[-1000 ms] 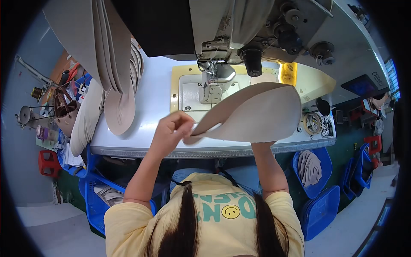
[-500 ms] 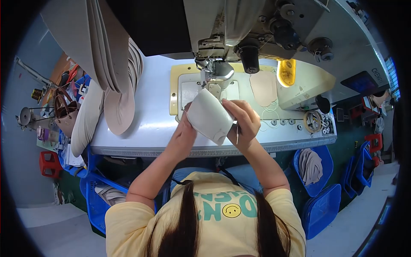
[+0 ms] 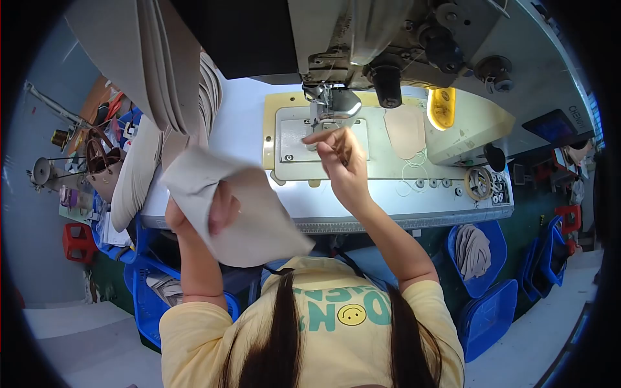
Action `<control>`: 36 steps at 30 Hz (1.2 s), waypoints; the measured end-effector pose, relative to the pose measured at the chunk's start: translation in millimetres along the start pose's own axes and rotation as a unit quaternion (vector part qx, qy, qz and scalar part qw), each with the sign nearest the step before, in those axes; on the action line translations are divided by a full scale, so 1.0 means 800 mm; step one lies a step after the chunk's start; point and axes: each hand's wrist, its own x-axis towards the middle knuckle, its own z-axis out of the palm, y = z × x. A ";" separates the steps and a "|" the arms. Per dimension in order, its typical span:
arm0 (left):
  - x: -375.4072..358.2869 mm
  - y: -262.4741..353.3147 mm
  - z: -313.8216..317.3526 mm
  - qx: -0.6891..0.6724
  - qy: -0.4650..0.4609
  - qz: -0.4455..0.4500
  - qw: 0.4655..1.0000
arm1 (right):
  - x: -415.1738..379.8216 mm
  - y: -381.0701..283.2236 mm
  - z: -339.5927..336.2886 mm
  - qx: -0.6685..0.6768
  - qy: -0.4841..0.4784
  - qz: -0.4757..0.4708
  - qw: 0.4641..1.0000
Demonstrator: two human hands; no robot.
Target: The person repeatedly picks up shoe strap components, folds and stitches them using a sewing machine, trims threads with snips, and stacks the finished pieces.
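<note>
My left hand (image 3: 224, 210) is closed on a pale beige sewn piece (image 3: 255, 216), curved and cup-like, held left of centre over the table's front edge. Part of the hand is hidden by the piece, which is blurred by motion. My right hand (image 3: 343, 158) is in front of the sewing machine's presser foot (image 3: 323, 123). Its index finger points left while the other fingers curl in around a small dark thing, too small to name. Just behind that hand lies the machine's metal needle plate (image 3: 294, 139).
Stacks of flat beige pieces (image 3: 139, 171) hang and lie at the left. A single beige piece (image 3: 405, 132) and loose thread rest right of the needle plate, near several bobbins (image 3: 433, 183). Blue baskets (image 3: 488, 323) stand below on both sides. The machine head (image 3: 362, 39) overhangs the table.
The sewn piece has moved left and towards me, away from the needle, in my left hand. My right hand has let go of it and moved up beside the presser foot.
</note>
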 end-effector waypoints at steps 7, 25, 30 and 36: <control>-0.007 -0.009 -0.007 -0.047 0.123 0.065 0.989 | -0.035 0.032 0.030 0.098 -0.233 0.311 0.916; -0.020 -0.029 -0.047 -0.111 0.184 -0.008 0.977 | -0.043 0.033 0.033 0.032 -0.142 0.312 0.939; -0.035 -0.014 -0.076 -0.104 0.259 -0.106 0.954 | -0.023 0.020 -0.013 0.216 -0.095 0.312 0.920; -0.042 -0.024 -0.088 -0.124 0.269 -0.123 0.947 | -0.022 0.034 -0.044 0.252 -0.083 0.300 0.916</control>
